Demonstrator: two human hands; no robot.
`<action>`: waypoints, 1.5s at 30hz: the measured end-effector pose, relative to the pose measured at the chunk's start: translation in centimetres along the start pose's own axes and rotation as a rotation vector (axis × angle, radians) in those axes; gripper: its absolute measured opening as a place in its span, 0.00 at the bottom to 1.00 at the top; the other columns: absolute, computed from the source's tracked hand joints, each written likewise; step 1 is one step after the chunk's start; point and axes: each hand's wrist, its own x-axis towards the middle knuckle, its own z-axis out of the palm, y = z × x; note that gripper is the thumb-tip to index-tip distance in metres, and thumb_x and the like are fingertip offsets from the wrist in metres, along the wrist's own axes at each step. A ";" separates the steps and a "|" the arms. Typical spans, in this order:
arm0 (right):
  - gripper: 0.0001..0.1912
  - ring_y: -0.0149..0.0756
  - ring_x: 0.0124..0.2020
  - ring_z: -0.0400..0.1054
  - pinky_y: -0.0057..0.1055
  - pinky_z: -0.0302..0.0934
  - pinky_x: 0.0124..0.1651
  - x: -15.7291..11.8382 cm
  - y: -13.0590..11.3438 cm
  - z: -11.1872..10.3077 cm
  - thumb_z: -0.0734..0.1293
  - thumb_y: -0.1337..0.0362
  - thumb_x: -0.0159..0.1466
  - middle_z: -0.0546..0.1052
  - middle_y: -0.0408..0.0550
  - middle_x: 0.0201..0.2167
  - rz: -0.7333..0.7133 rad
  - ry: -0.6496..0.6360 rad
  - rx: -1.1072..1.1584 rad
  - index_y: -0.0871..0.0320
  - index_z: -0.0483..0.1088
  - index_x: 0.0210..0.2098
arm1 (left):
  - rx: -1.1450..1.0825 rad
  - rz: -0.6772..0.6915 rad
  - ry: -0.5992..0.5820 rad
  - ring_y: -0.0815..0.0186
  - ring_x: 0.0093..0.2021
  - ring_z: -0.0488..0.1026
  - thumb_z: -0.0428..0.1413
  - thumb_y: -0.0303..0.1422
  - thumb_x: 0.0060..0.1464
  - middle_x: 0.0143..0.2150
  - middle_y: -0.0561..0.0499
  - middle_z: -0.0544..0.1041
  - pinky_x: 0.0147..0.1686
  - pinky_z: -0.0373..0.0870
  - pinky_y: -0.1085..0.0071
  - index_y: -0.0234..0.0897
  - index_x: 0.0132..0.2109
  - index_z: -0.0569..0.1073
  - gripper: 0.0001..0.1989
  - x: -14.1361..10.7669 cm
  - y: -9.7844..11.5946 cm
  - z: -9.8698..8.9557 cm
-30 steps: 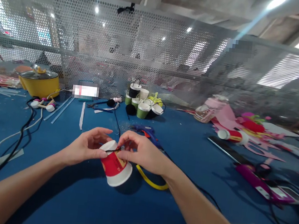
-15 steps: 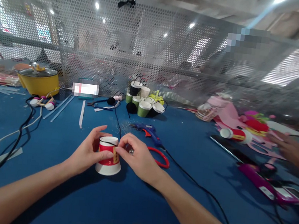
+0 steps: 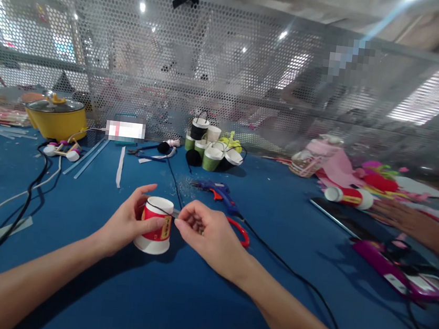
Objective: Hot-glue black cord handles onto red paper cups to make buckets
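Cup point(image 3: 155, 234) between left fingers point(image 3: 149, 224).

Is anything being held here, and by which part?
The left hand grips the red-and-white paper cup by its side, thumb in front. The right hand seems to pinch the thin black cord just beside the cup.

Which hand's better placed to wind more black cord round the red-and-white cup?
Right hand, I'd say: its fingertips are at the black cord, just beside the cup. The left hand is busy gripping the cup's other side.
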 end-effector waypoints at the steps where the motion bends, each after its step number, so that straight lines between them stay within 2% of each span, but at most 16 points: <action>1: 0.05 0.24 0.20 0.56 0.22 0.52 0.22 0.0 0.0 0.0 0.61 0.65 0.59 0.65 0.38 0.20 -0.005 -0.001 -0.006 0.59 0.63 0.27 | 0.012 0.005 0.010 0.59 0.45 0.70 0.62 0.34 0.41 0.46 0.45 0.70 0.46 0.66 0.60 0.38 0.56 0.54 0.37 0.0 0.0 -0.1; 8: 0.06 0.23 0.18 0.54 0.22 0.50 0.20 -0.1 0.2 0.1 0.61 0.66 0.59 0.65 0.38 0.18 -0.065 0.047 -0.043 0.59 0.66 0.26 | 0.017 0.006 0.010 0.61 0.43 0.71 0.63 0.34 0.40 0.45 0.46 0.71 0.45 0.66 0.62 0.40 0.57 0.55 0.37 0.1 0.2 -0.2; 18: 0.06 0.24 0.20 0.56 0.22 0.51 0.21 0.0 0.2 -0.1 0.61 0.67 0.59 0.65 0.38 0.18 -0.056 0.066 -0.014 0.59 0.65 0.25 | -0.145 -0.051 -0.117 0.63 0.40 0.72 0.63 0.30 0.40 0.44 0.48 0.72 0.42 0.67 0.66 0.42 0.55 0.57 0.36 -0.2 0.7 -0.3; 29: 0.05 0.25 0.23 0.59 0.23 0.55 0.25 -0.1 0.6 -0.2 0.60 0.64 0.60 0.66 0.40 0.22 -0.024 0.010 0.077 0.58 0.63 0.28 | -0.274 -0.105 -0.171 0.64 0.38 0.72 0.64 0.29 0.38 0.41 0.49 0.73 0.41 0.67 0.66 0.41 0.54 0.60 0.34 -0.6 0.9 -0.1; 34: 0.04 0.25 0.23 0.57 0.23 0.53 0.25 -0.2 0.4 -0.5 0.61 0.63 0.60 0.63 0.37 0.21 -0.002 -0.034 0.171 0.58 0.60 0.34 | -0.330 -0.117 -0.193 0.64 0.38 0.72 0.65 0.30 0.38 0.39 0.49 0.74 0.41 0.67 0.67 0.40 0.54 0.61 0.35 -0.7 1.1 -0.1; 45: 0.06 0.25 0.23 0.56 0.24 0.52 0.26 -0.2 -0.1 -0.9 0.61 0.64 0.60 0.62 0.38 0.22 0.009 -0.103 0.282 0.59 0.63 0.36 | -0.418 -0.120 -0.296 0.62 0.38 0.73 0.63 0.29 0.40 0.39 0.49 0.75 0.41 0.66 0.65 0.41 0.54 0.62 0.32 -0.8 0.9 -0.3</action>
